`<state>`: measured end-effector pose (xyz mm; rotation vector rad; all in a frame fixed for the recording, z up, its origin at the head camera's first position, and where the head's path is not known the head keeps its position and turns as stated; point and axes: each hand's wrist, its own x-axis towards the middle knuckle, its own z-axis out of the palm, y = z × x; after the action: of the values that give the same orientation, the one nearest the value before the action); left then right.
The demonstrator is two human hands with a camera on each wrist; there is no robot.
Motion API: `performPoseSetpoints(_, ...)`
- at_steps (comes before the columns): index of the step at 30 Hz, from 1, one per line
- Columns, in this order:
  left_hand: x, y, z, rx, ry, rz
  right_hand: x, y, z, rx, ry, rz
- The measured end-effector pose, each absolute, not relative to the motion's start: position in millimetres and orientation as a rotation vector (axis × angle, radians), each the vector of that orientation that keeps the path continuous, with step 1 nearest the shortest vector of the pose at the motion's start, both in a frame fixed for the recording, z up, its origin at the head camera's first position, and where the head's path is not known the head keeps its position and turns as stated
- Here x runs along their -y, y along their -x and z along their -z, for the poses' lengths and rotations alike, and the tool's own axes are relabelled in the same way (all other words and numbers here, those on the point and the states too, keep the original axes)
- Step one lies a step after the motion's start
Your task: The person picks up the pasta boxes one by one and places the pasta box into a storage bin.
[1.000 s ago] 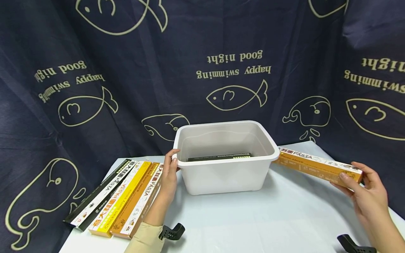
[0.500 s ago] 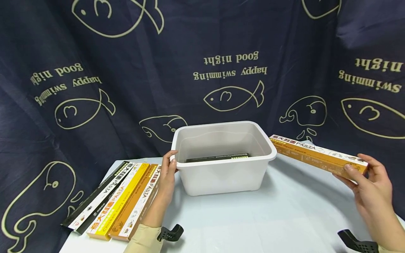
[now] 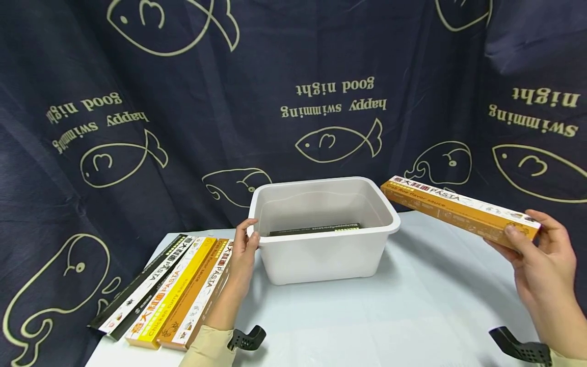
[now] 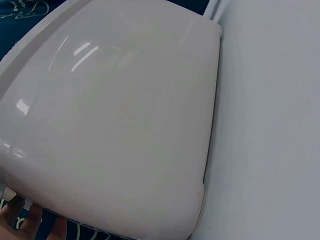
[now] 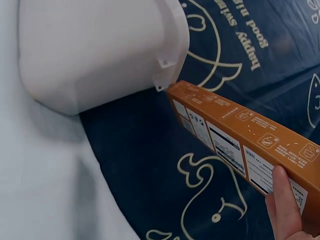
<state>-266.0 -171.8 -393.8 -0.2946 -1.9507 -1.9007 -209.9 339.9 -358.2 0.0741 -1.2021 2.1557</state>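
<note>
My right hand (image 3: 545, 260) grips the near end of an orange and white pasta box (image 3: 458, 206), labelled crab roe flavor sauce. The box is raised off the table and slants up toward the bin's right rim. In the right wrist view the orange box (image 5: 245, 135) points at the white plastic bin (image 5: 100, 50). My left hand (image 3: 243, 255) holds the left rim of the white bin (image 3: 321, 260), thumb outside and a fingertip over the edge. Inside the bin lies a black pasta box (image 3: 316, 229), mostly hidden by the front wall.
Left of the bin lie several pasta boxes side by side: a black one (image 3: 142, 285), a yellow one (image 3: 171, 295) and an orange one (image 3: 197, 290). A dark fish-print curtain (image 3: 257, 102) hangs behind the pale table (image 3: 344, 316).
My right hand has lifted the orange pasta box; its far end has risen from beside the bin to above rim height. The left hand stays on the rim.
</note>
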Motion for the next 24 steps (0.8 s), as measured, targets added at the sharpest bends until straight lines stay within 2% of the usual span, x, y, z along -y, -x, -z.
performPoseSetpoints(11, 170.5, 264.1, 391.1, 1.949, 0.299, 1.902, -330.1, 212.1, 343.5, 1.194, -0.093, -2.144)
performPoseSetpoints(24, 170.8, 264.2, 392.9, 1.95, 0.317, 1.875, -317.1, 215.3, 343.6, 1.18, -0.344, -2.252)
